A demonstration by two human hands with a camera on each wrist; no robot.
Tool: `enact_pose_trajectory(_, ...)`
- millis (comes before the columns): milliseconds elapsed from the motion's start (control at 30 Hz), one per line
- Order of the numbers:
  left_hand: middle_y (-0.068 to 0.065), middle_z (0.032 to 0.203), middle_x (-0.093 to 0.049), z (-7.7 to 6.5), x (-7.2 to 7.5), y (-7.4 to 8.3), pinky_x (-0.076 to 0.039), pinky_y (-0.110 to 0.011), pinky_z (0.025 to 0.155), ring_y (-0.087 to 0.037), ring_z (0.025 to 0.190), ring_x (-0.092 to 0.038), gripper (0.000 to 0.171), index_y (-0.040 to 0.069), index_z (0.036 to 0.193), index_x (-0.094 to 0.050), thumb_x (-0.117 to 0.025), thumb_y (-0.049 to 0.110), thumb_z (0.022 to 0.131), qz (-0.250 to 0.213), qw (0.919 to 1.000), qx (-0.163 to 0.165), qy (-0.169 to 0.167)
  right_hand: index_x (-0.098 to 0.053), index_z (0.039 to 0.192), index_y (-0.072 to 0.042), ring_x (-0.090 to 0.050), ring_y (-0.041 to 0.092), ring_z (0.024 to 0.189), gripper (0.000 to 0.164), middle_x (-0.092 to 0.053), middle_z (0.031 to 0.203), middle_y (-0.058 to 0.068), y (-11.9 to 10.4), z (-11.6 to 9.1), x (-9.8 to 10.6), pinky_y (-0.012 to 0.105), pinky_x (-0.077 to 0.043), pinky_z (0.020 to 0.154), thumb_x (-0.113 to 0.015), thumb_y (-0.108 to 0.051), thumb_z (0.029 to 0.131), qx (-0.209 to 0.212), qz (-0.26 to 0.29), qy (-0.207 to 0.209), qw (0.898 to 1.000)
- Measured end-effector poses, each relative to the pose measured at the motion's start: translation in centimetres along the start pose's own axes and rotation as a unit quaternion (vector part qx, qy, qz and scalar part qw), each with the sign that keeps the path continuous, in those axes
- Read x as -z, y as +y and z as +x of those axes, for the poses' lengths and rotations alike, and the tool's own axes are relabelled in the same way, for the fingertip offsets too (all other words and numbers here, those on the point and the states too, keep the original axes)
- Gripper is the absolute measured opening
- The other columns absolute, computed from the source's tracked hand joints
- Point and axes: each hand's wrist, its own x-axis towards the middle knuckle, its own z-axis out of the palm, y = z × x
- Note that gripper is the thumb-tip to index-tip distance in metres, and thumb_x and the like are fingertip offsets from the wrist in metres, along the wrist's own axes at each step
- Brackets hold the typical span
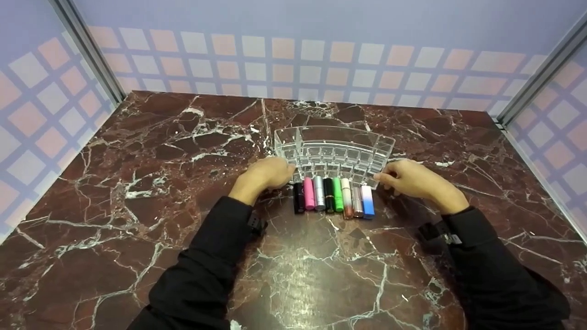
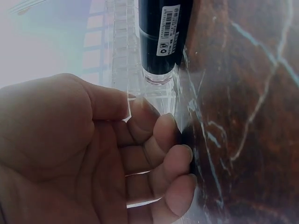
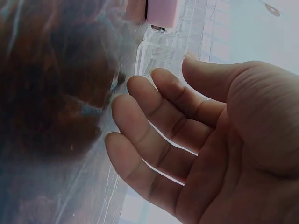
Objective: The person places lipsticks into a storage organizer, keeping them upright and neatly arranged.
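Note:
A clear plastic lipstick organizer (image 1: 337, 134), curved and divided into small compartments, stands on the table. My left hand (image 1: 271, 173) pinches its left front corner; in the left wrist view the thumb (image 2: 110, 103) lies against the clear edge, the index finger behind it. At the opposite front corner, my right hand (image 1: 406, 178) grips the organizer between thumb and fingers, the other fingers (image 3: 128, 119) loosely curled. Along the organizer's front lies a row of several lipstick tubes, from a black tube (image 1: 299, 198) at left, past a pink tube (image 1: 309, 195) and a green tube (image 1: 338, 196), to a white-and-blue tube (image 1: 368, 201).
The table (image 1: 151, 247) has a dark red marbled top with white veins. Behind it rises a wall (image 1: 312, 50) with pink and white squares. Side panels with metal posts (image 1: 91, 55) bound the table at left and right.

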Motion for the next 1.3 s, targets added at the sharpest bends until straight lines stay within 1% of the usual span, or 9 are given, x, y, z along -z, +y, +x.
enact_pose_trajectory(133,-0.025,0.13,-0.061,0.2,-0.1,0.1,-0.042,-0.049,0.108,-0.037,0.119,-0.06,0.048,-0.002,0.111,-0.064,-0.028,0.03,0.111,0.009,0.9999,-0.013,0.004,-0.068,0.093,-0.003,-0.065,0.019,0.067,0.034,-0.067,0.081,0.008,0.0,0.0,0.0,0.037,-0.053,0.063,-0.057,-0.033,0.106,-0.004,-0.002,0.001,1.0)
enact_pose_trajectory(200,-0.027,0.137,-0.057,0.3,-0.1,0.2,-0.041,-0.049,0.109,-0.039,0.125,-0.057,0.049,-0.004,0.116,-0.064,-0.028,0.029,0.111,0.009,0.9998,-0.017,0.003,-0.067,0.093,-0.003,-0.065,0.019,0.067,0.035,-0.067,0.08,0.008,0.0,0.0,0.1,0.037,-0.053,0.063,-0.056,-0.034,0.106,-0.005,-0.004,0.003,1.0)
enact_pose_trajectory(533,-0.025,0.12,-0.063,0.2,0.0,0.4,-0.045,-0.049,0.105,-0.035,0.107,-0.063,0.047,0.008,0.085,-0.058,-0.024,0.028,0.112,0.001,0.9998,-0.018,0.003,-0.067,0.093,-0.004,-0.065,0.017,0.065,0.035,-0.066,0.08,0.006,-0.1,0.0,0.1,0.04,-0.054,0.066,-0.055,-0.034,0.106,-0.002,-0.017,0.005,1.0)
enact_pose_trajectory(667,-0.026,0.121,-0.063,0.2,0.0,0.4,-0.045,-0.049,0.104,-0.035,0.106,-0.063,0.05,0.005,0.089,-0.061,-0.024,0.028,0.112,0.004,0.9998,-0.02,0.003,-0.067,0.089,-0.007,-0.058,0.015,0.06,0.033,-0.062,0.073,0.002,-0.3,-0.1,0.2,0.038,-0.048,0.064,-0.056,-0.033,0.106,0.01,-0.044,0.02,0.999)
enact_pose_trajectory(833,-0.025,0.122,-0.063,0.1,-0.1,0.6,-0.046,-0.049,0.103,-0.035,0.106,-0.063,0.051,0.002,0.098,-0.065,-0.025,0.029,0.112,0.008,0.9999,-0.012,0.006,-0.07,0.093,-0.008,-0.048,0.014,0.057,0.028,-0.057,0.07,-0.001,-0.9,-0.5,0.6,0.036,-0.039,0.062,-0.06,-0.032,0.104,0.033,-0.07,0.045,0.996)
enact_pose_trajectory(933,-0.024,0.12,-0.064,0.1,-0.1,0.6,-0.046,-0.049,0.103,-0.034,0.104,-0.063,0.051,0.002,0.097,-0.065,-0.025,0.03,0.112,0.012,0.9998,-0.01,0.007,-0.071,0.096,-0.009,-0.051,0.013,0.059,0.023,-0.063,0.074,-0.001,-1.1,-0.6,0.7,0.035,-0.043,0.063,-0.062,-0.03,0.103,0.061,-0.072,0.056,0.994)
enact_pose_trajectory(1033,-0.025,0.125,-0.063,0.1,-0.1,0.5,-0.045,-0.049,0.104,-0.036,0.11,-0.063,0.053,0.0,0.102,-0.066,-0.024,0.03,0.112,0.019,0.9997,-0.011,0.008,-0.072,0.098,-0.01,-0.057,0.01,0.062,0.017,-0.069,0.081,0.0,-1.1,-0.6,0.6,0.034,-0.05,0.064,-0.067,-0.026,0.1,0.109,-0.06,0.053,0.991)
enact_pose_trajectory(1167,-0.025,0.132,-0.06,0.1,-0.2,0.4,-0.044,-0.05,0.106,-0.037,0.117,-0.061,0.053,-0.001,0.111,-0.066,-0.024,0.031,0.112,0.02,0.9997,-0.009,0.009,-0.074,0.101,-0.01,-0.064,0.012,0.075,0.01,-0.071,0.092,-0.001,-1.1,-0.3,0.3,0.035,-0.055,0.07,-0.074,-0.018,0.094,0.183,-0.051,0.042,0.981)
enact_pose_trajectory(1300,-0.024,0.132,-0.061,0.0,-0.2,0.3,-0.044,-0.05,0.105,-0.036,0.116,-0.061,0.053,0.0,0.113,-0.066,-0.024,0.032,0.112,0.015,0.9999,-0.006,0.006,-0.074,0.104,-0.01,-0.066,0.018,0.087,0.016,-0.068,0.103,0.0,-1.1,-0.1,-0.1,0.038,-0.056,0.079,-0.077,-0.006,0.089,0.236,-0.073,0.035,0.968)
